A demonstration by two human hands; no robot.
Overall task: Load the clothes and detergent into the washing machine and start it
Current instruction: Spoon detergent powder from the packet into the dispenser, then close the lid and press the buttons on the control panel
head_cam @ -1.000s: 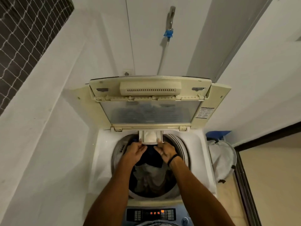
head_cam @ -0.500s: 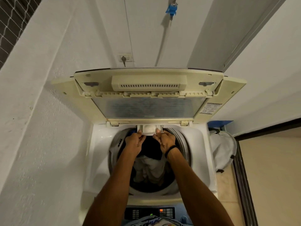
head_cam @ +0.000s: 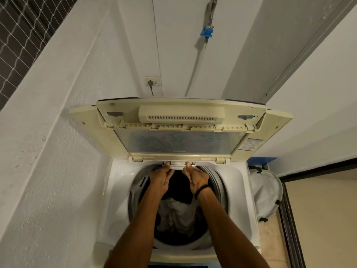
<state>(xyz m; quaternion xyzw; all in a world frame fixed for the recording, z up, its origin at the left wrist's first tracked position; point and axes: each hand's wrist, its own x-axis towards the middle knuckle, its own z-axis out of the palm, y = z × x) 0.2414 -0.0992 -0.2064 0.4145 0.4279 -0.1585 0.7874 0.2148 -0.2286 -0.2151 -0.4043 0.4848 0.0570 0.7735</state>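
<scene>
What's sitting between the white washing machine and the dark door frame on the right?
A slumped pale grey fabric laundry bag, shown in the head view.

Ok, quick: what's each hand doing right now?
Left hand: open, nothing held, thumb pressing the front of the detergent drawer.
Right hand: open, nothing held, thumb pressing the same drawer.

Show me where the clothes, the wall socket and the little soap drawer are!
clothes [head_cam: 174,213]: head view, on the pale garment down in the drum.
wall socket [head_cam: 152,81]: head view, on the middle of its plate, at the plug.
soap drawer [head_cam: 178,163]: head view, on its white front edge.
</scene>
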